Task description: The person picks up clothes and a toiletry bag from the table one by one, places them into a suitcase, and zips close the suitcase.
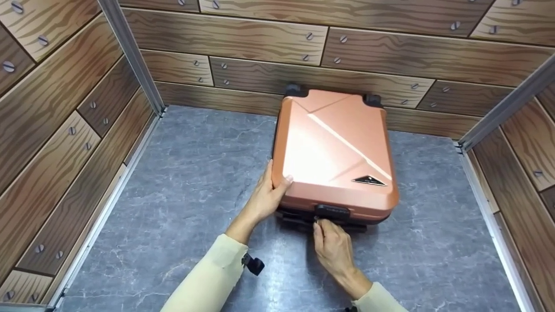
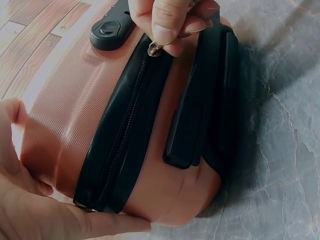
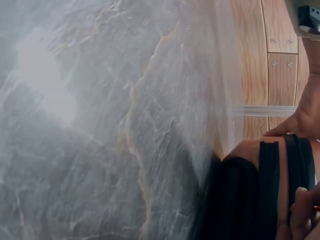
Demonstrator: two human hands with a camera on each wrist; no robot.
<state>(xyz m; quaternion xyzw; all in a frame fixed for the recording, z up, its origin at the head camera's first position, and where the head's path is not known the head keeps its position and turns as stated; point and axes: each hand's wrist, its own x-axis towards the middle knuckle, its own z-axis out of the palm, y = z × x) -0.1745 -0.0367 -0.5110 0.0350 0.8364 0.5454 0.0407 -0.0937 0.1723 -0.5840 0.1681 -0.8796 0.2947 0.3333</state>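
Observation:
A rose-gold hard-shell suitcase [image 1: 334, 138] lies flat on the floor, its wheeled end toward the back wall. My left hand [image 1: 266, 195] holds its near left corner, thumb on the upper shell and fingers along the side. At the near end, my right hand [image 1: 334, 247] pinches the metal zipper pull [image 2: 154, 49] between thumb and fingers. The zipper [image 2: 125, 125] runs along a black band between the two shells, and its teeth show from the pull to the corner. A black combination lock [image 2: 110, 31] sits on the upper shell beside the band; a black handle [image 2: 187, 125] is on the lower shell.
Grey marbled flooring [image 1: 195, 164] surrounds the suitcase. Wood-patterned panels [image 1: 260, 39] stand behind and on both sides, with metal posts [image 1: 134, 56] at the corners. Black wheels [image 1: 296, 90] at the suitcase's far end are close to the back panel.

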